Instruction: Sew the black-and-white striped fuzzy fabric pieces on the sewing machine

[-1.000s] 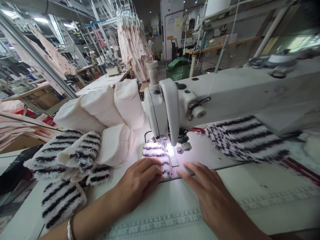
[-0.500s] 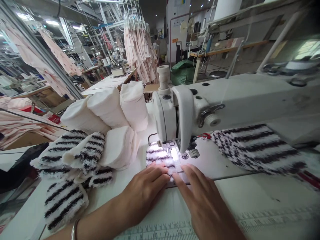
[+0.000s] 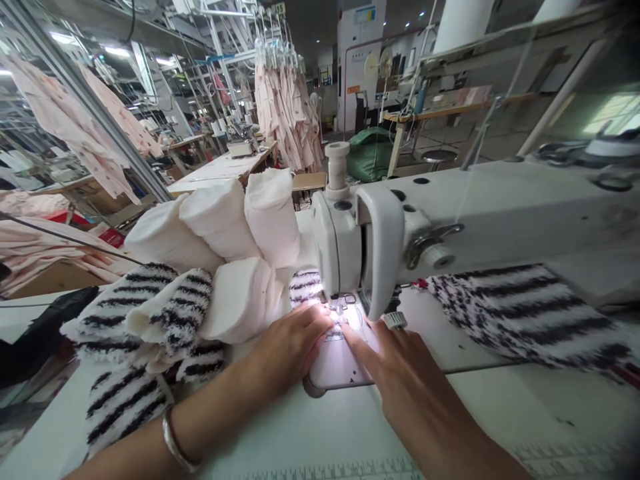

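Striped fuzzy fabric piece (image 3: 304, 285) on the sewing machine (image 3: 341, 240) bed, at the needle area; near end mostly hidden by left hand (image 3: 296, 335) and machine head. Left fingers press on it; pinch or flat, can't tell. Right hand (image 3: 396, 357) has fingertips beside the presser foot, partly behind the knob (image 3: 395, 320); grip unclear. Striped fabric stack (image 3: 530, 310) blurred at right; both forearms cut off. Versus half a second ago: piece farther back, both hands farther forward, more front plate exposed.
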A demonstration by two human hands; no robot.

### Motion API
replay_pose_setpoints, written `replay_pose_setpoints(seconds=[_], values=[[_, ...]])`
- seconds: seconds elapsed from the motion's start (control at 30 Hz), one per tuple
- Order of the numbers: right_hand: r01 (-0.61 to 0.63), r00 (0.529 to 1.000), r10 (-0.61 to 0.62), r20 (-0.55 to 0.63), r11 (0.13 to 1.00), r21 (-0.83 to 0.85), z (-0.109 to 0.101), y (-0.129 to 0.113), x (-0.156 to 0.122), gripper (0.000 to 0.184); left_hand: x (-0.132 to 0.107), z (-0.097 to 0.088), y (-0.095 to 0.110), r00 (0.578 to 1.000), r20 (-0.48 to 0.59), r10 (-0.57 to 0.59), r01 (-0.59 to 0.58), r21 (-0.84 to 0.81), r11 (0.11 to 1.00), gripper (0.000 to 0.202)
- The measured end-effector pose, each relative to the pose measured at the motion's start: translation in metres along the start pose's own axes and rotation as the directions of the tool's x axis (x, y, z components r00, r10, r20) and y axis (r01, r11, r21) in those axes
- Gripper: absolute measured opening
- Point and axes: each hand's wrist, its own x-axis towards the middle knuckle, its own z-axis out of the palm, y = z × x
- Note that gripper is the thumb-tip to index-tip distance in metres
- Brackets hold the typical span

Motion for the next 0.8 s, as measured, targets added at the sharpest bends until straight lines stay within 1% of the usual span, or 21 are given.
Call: replay_pose_setpoints(seconds=[0.13, 0.33, 0.47, 0.57, 0.67, 0.73, 0.8], values=[[-0.047, 0.999, 0.047, 0.01, 0.998, 0.038, 0.003, -0.003, -0.014, 0.059, 0.004, 0.0, -0.006, 1.0, 0.006, 0.005, -0.006, 0.103, 0.995, 0.012], [-0.048, 0.998, 0.05, -0.038, 0.997, 0.053, 0.005, -0.006, -0.039, 0.071, 0.007, -0.01, 0.005, 0.994, 0.036, -0.1, 0.089, 0.227, 0.97, 0.006], [-0.052, 0.997, 0.058, -0.058, 0.994, 0.092, 0.01, -0.003, -0.044, 0.075, 0.009, -0.009, 0.008, 0.988, 0.086, -0.127, 0.1, 0.272, 0.957, 0.008], [-0.053, 0.995, 0.062, -0.077, 0.992, 0.117, 0.012, -0.003, -0.041, 0.068, 0.015, -0.002, 0.001, 0.984, 0.094, -0.15, 0.119, 0.279, 0.953, 0.01], [-0.047, 0.993, 0.06, -0.097, 0.99, 0.133, 0.007, -0.005, -0.041, 0.058, 0.015, 0.0, -0.003, 0.978, 0.061, -0.202, 0.181, 0.252, 0.951, 0.013], [-0.017, 0.99, 0.038, -0.133, 0.988, 0.157, -0.001, -0.012, -0.043, 0.043, 0.005, -0.003, 0.006, 0.968, 0.026, -0.25, 0.239, 0.212, 0.948, 0.013], [0.019, 0.987, 0.018, -0.16, 0.974, 0.227, -0.008, -0.024, -0.046, 0.023, -0.012, -0.007, 0.029, 0.956, -0.002, -0.293, 0.29, 0.148, 0.945, 0.01]])
